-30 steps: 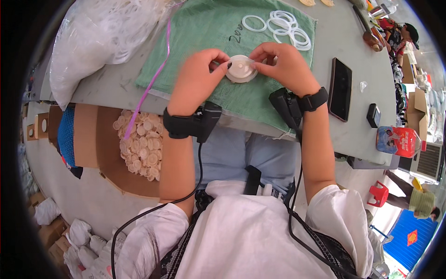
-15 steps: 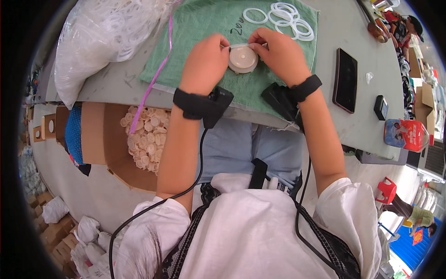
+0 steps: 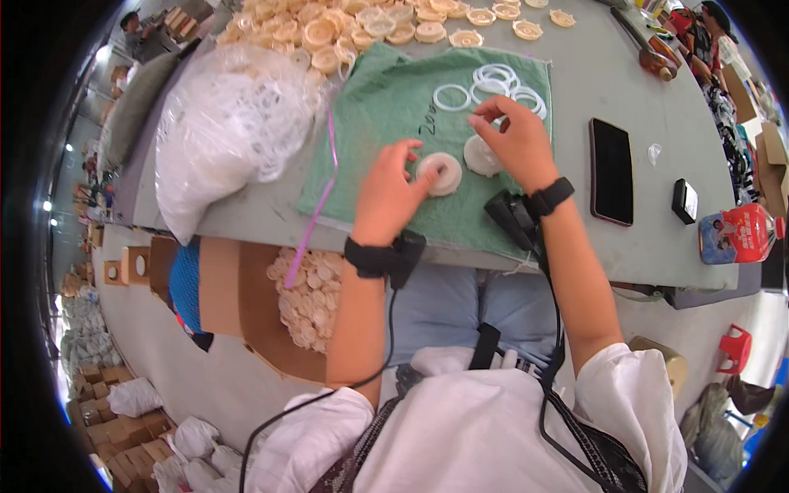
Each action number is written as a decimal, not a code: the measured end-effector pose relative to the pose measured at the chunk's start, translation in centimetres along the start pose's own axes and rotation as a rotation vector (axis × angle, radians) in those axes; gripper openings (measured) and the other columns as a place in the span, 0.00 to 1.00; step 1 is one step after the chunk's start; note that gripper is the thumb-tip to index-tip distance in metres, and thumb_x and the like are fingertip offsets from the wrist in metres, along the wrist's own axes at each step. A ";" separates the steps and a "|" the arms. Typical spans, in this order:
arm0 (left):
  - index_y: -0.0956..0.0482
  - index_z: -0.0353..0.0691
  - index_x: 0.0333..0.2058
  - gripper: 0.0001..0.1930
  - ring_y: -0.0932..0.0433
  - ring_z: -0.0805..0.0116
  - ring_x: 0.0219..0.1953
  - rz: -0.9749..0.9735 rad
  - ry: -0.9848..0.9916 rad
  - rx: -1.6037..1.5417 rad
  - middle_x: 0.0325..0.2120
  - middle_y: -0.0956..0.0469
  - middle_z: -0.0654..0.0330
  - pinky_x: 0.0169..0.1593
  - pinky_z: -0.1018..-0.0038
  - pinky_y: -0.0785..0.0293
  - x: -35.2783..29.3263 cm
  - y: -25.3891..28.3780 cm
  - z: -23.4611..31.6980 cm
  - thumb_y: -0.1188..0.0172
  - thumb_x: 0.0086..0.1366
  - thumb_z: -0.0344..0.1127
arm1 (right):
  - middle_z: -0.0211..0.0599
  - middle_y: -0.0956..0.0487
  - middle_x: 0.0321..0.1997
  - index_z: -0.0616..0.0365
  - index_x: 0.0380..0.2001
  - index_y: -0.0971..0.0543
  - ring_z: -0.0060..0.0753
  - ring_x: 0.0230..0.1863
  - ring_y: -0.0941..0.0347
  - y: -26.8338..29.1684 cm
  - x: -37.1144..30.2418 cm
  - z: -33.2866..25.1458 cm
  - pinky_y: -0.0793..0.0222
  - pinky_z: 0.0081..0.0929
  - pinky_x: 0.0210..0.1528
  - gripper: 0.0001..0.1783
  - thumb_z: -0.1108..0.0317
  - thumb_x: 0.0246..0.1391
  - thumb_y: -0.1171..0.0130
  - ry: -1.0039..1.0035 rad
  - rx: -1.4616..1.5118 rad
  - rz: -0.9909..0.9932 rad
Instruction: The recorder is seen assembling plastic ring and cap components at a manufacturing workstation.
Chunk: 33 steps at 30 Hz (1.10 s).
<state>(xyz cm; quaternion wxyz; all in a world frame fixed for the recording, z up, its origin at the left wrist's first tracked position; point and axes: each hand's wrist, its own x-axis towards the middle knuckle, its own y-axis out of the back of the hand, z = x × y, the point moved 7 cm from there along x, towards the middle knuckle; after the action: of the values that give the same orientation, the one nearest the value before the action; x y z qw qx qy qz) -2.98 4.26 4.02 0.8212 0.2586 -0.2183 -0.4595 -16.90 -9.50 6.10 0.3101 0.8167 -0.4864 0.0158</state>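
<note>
Two round, pale plastic caps lie side by side on a green woven cloth. My left hand is open, its fingers apart and its thumb over the left cap. The right cap is partly behind my right hand. That hand hovers just below a cluster of white rings, thumb and forefinger drawn together. Whatever may be between those fingertips is too small to make out. One more white ring lies left of the cluster.
A clear bag of white rings sits left, beside a purple ribbon. Many cream caps are heaped at the far edge. A carton of caps stands below the table. Rightward are a phone, a black box and a red-blue container.
Both hands have left the one cap they held together and moved apart. A second cap now shows on the cloth. The view has shifted, bringing the far heap into sight.
</note>
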 end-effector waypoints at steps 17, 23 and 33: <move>0.31 0.43 0.48 0.31 0.33 0.52 0.44 -0.272 -0.423 0.381 0.41 0.33 0.54 0.48 0.64 0.33 2.3 -6.7 7.9 0.32 0.42 0.36 | 0.38 0.24 0.25 0.57 0.34 0.24 0.36 0.27 0.27 3.4 1.0 4.3 0.32 0.30 0.31 0.09 0.68 0.48 0.46 -0.143 0.208 0.179; 0.29 0.44 0.47 0.28 0.33 0.53 0.43 -0.327 -0.488 0.294 0.39 0.33 0.54 0.48 0.64 0.34 1.8 -5.4 7.7 0.36 0.43 0.33 | 0.36 0.24 0.22 0.55 0.33 0.23 0.34 0.24 0.28 4.6 1.3 5.0 0.33 0.29 0.28 0.08 0.67 0.48 0.45 -0.189 0.306 0.322; 0.29 0.39 0.47 0.24 0.28 0.59 0.43 -0.109 0.240 0.283 0.41 0.28 0.54 0.48 0.70 0.32 -11.1 13.2 -4.6 0.39 0.48 0.32 | 0.35 0.24 0.22 0.54 0.33 0.23 0.33 0.24 0.27 5.9 1.0 3.5 0.34 0.28 0.27 0.07 0.68 0.48 0.46 -0.238 0.244 0.305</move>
<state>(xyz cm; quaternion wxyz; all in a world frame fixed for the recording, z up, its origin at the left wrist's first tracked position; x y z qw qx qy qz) 2.89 20.81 7.39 0.7706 0.4358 -0.1671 -0.4339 -22.12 -14.04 6.50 0.1434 0.7613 -0.6319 0.0247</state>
